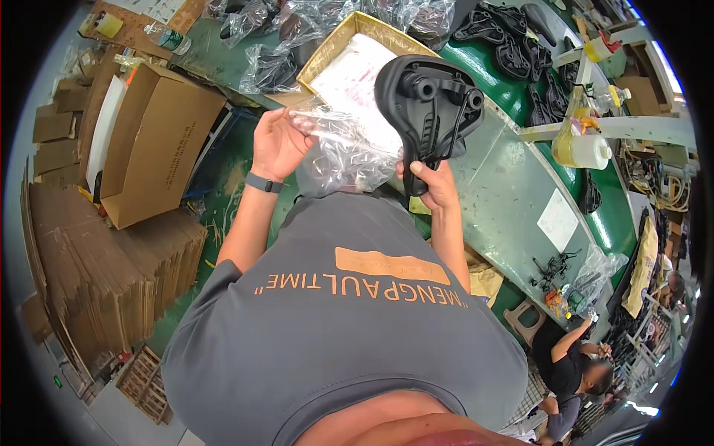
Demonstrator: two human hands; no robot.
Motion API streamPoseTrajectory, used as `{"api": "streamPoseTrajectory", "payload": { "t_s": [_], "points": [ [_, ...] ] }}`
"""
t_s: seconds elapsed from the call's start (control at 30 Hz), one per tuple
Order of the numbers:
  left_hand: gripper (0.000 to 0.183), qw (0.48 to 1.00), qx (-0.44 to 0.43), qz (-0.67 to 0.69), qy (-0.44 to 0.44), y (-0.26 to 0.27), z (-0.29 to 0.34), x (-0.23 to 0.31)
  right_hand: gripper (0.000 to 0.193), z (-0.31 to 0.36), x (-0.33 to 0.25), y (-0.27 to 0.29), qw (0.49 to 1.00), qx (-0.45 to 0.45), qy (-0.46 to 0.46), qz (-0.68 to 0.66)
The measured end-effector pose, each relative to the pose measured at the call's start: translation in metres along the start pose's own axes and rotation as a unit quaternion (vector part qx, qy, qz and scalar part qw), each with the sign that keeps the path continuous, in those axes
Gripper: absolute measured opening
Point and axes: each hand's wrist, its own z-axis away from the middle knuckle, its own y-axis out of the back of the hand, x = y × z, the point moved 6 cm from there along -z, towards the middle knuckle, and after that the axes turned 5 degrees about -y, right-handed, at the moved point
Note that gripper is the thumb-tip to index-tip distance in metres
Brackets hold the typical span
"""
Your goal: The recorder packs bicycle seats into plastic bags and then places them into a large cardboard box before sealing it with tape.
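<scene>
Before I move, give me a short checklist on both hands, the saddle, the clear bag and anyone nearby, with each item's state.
1. Right hand gripping the black saddle by its narrow nose: ok.
2. Left hand holding the clear bag with its fingertips: ok.
3. Saddle free of the bag: ok, it is outside.
4. Saddle's top surface in view: not ok, the underside faces the camera.
5. Bag's mouth open: cannot tell, the film is crumpled.
6. Nearest co-worker away from both hands: ok, at the lower right of the view.
</scene>
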Motion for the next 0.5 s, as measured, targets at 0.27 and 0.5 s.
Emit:
{"api": "streamPoseTrajectory", "payload": {
  "t_s": [0.27, 0.5],
  "points": [
    [0.032, 0.802, 0.175, -0.523, -0.228, -0.013, -0.029, 0.043, 0.094, -0.017, -0.006, -0.072, 0.798, 0.109, 0.13, 0.578],
    [0.018, 0.697, -0.325, -0.626, -0.129, -0.097, 0.02, 0.01, 0.099, -0.102, 0.051, -0.066, 0.975, 0.13, 0.073, 0.162]
  ]
}}
